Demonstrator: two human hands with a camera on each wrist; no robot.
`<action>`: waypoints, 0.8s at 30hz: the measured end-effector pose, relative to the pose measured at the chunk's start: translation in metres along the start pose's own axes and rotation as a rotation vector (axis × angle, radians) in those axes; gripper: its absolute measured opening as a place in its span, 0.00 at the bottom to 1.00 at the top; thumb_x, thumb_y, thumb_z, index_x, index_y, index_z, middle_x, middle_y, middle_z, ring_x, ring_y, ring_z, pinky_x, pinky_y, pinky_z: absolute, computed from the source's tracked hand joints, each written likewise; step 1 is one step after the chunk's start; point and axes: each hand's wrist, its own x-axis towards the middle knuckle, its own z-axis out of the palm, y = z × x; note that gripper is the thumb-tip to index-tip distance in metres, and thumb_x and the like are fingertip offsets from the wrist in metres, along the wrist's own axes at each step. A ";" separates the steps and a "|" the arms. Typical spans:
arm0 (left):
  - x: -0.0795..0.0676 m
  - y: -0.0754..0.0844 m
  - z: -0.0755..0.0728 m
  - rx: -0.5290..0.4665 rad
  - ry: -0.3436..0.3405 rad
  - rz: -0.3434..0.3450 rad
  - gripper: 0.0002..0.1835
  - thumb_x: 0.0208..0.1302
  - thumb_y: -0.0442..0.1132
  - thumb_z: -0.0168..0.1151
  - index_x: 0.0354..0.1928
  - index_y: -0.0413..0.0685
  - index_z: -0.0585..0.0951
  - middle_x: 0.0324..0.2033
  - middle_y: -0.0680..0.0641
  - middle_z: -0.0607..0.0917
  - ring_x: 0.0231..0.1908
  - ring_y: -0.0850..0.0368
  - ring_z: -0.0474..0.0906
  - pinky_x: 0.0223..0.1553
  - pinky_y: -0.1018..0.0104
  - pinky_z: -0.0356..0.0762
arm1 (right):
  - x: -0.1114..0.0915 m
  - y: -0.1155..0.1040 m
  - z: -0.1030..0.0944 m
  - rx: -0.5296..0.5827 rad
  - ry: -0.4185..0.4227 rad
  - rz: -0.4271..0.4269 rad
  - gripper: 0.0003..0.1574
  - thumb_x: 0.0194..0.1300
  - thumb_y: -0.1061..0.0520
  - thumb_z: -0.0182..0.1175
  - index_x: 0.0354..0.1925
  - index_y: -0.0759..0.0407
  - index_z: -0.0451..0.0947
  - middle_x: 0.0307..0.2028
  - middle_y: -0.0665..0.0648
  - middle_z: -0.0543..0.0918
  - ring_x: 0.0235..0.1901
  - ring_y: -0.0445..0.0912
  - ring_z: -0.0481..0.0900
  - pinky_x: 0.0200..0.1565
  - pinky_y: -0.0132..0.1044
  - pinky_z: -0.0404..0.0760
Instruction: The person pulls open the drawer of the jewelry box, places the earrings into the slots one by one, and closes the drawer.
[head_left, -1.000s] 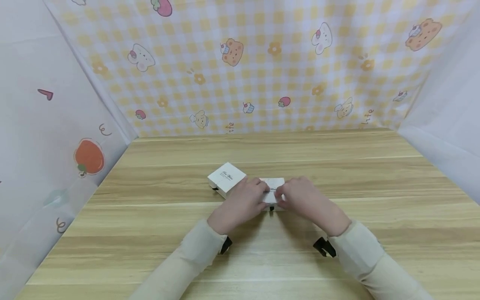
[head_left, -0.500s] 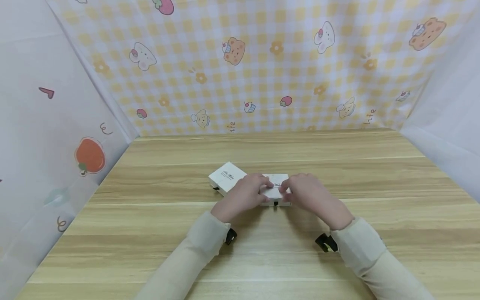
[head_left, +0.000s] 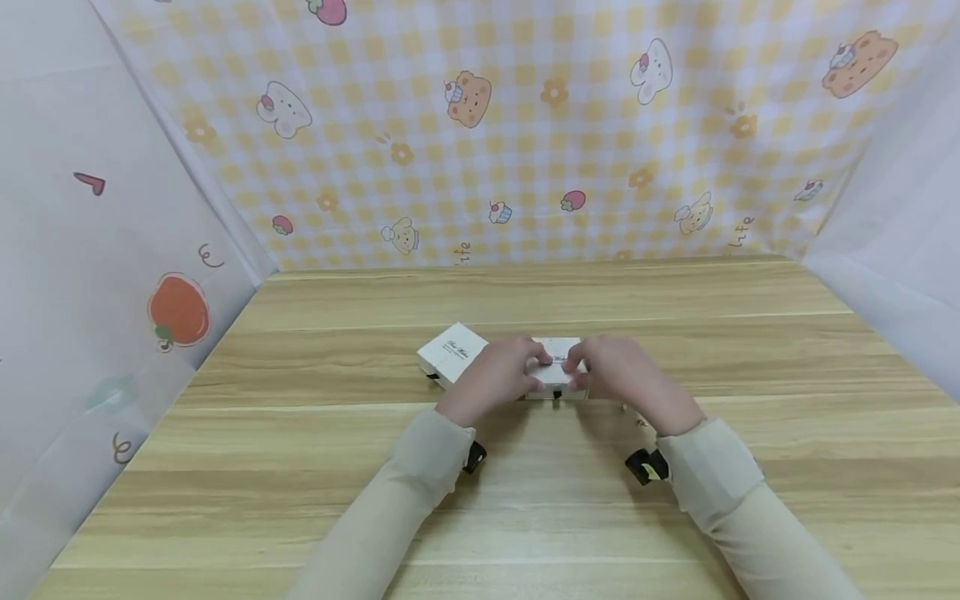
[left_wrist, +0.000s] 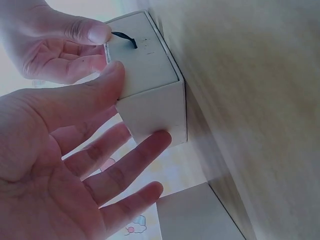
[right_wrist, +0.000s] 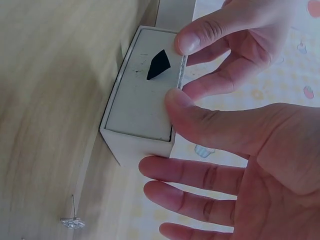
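A small white gift box (head_left: 556, 374) with dark script on its lid sits on the wooden table, its black ribbon tab (right_wrist: 159, 65) facing me. My left hand (head_left: 501, 373) holds it from the left, thumb at the front's upper edge and a fingertip against the side. From the right, my right hand (head_left: 621, 372) grips it the same way, with some fingers spread beside it. Both index fingers bend over the lid. A second white box (head_left: 454, 353) lies angled just left, partly hidden by the left hand. Behind the right hand rests a silver stud earring (right_wrist: 73, 221).
The wooden tabletop (head_left: 300, 467) stretches around the boxes. A yellow checked curtain (head_left: 525, 142) with cartoon prints hangs along the back edge, and white cloth (head_left: 112, 275) walls the left side. A dark wrist strap (head_left: 647, 467) shows below the right cuff.
Both hands have pushed the held box away from me and slightly right. The angled box has stayed put. A small earring has come into view beside the right forearm.
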 end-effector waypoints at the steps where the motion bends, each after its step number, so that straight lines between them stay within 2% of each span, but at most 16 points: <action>1: 0.001 0.001 0.000 0.002 0.003 -0.006 0.19 0.54 0.41 0.68 0.50 0.52 0.81 0.49 0.50 0.80 0.44 0.58 0.74 0.51 0.62 0.72 | 0.001 0.001 0.000 0.003 -0.003 0.002 0.12 0.54 0.53 0.67 0.38 0.56 0.83 0.37 0.55 0.85 0.29 0.44 0.76 0.35 0.41 0.76; 4: 0.005 0.001 0.001 0.000 0.006 -0.020 0.19 0.54 0.41 0.68 0.50 0.52 0.81 0.50 0.51 0.80 0.45 0.58 0.75 0.52 0.62 0.71 | 0.002 0.004 -0.001 0.019 -0.003 0.004 0.12 0.54 0.54 0.67 0.38 0.56 0.83 0.38 0.55 0.85 0.30 0.44 0.77 0.36 0.42 0.76; 10: 0.014 -0.001 0.002 -0.042 0.010 -0.023 0.18 0.54 0.42 0.68 0.49 0.52 0.82 0.49 0.51 0.81 0.41 0.58 0.73 0.48 0.63 0.72 | 0.003 0.010 0.001 0.072 0.000 0.040 0.12 0.57 0.56 0.64 0.41 0.56 0.83 0.39 0.56 0.85 0.32 0.45 0.78 0.37 0.43 0.77; 14: 0.019 -0.006 0.004 -0.075 0.018 -0.027 0.19 0.54 0.43 0.68 0.50 0.53 0.82 0.53 0.52 0.80 0.49 0.58 0.75 0.53 0.63 0.71 | 0.004 0.014 0.001 0.112 -0.002 0.064 0.13 0.59 0.58 0.62 0.44 0.56 0.83 0.33 0.54 0.84 0.28 0.44 0.75 0.31 0.38 0.74; 18: 0.022 -0.008 0.007 -0.088 0.026 -0.044 0.20 0.55 0.43 0.68 0.51 0.54 0.81 0.58 0.52 0.76 0.57 0.55 0.72 0.57 0.61 0.69 | 0.006 0.017 0.002 0.120 -0.001 0.061 0.13 0.60 0.58 0.61 0.45 0.57 0.82 0.29 0.53 0.82 0.25 0.43 0.72 0.28 0.35 0.70; 24: 0.024 -0.009 0.008 -0.097 0.042 -0.045 0.20 0.57 0.42 0.66 0.53 0.54 0.80 0.59 0.51 0.75 0.55 0.55 0.73 0.56 0.60 0.69 | 0.008 0.019 0.004 0.103 0.037 0.050 0.13 0.61 0.59 0.60 0.45 0.57 0.82 0.26 0.53 0.80 0.23 0.43 0.70 0.26 0.34 0.68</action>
